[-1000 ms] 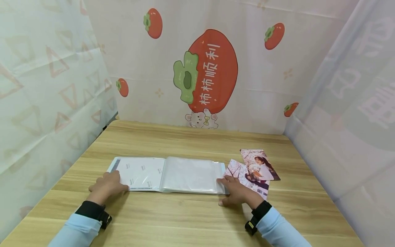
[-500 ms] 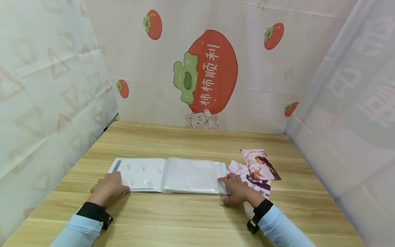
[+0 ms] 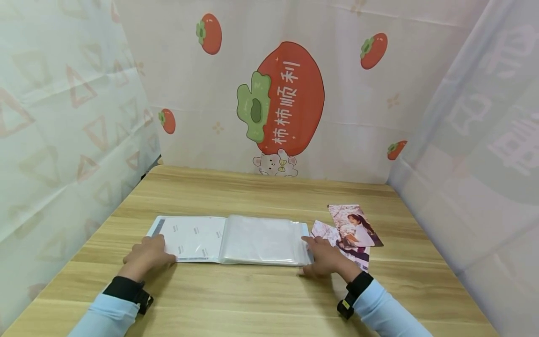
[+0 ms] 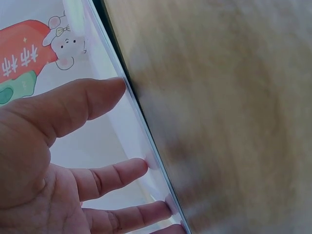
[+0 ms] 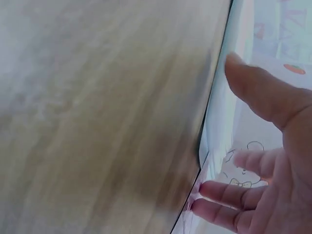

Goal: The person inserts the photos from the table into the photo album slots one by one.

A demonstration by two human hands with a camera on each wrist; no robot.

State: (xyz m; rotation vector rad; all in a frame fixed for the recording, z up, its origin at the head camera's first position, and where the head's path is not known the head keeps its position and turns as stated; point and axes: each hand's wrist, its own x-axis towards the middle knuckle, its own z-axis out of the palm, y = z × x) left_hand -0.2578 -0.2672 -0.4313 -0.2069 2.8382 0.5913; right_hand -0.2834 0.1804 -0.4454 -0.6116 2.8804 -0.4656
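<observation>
A photo album with clear plastic sleeves lies spread flat on the wooden table, its left side showing a white page with small printed marks. My left hand rests on the album's left edge, thumb by the near corner. In the left wrist view, that thumb and the fingertips touch the album's thin edge with the fingers straight. At the album's right edge is my right hand, fingers extended. The right wrist view shows its thumb beside the edge and lower fingers near a pink print.
Two photo prints with pink blossoms lie overlapping right of the album: the upper print covers part of the lower print, which my right hand partly hides. Fabric curtains stand around the wooden table on three sides.
My right hand's index finger has lifted and drawn slightly right at the album's edge, and its thumb has shifted a little. The left hand and the album have stayed nearly still.
</observation>
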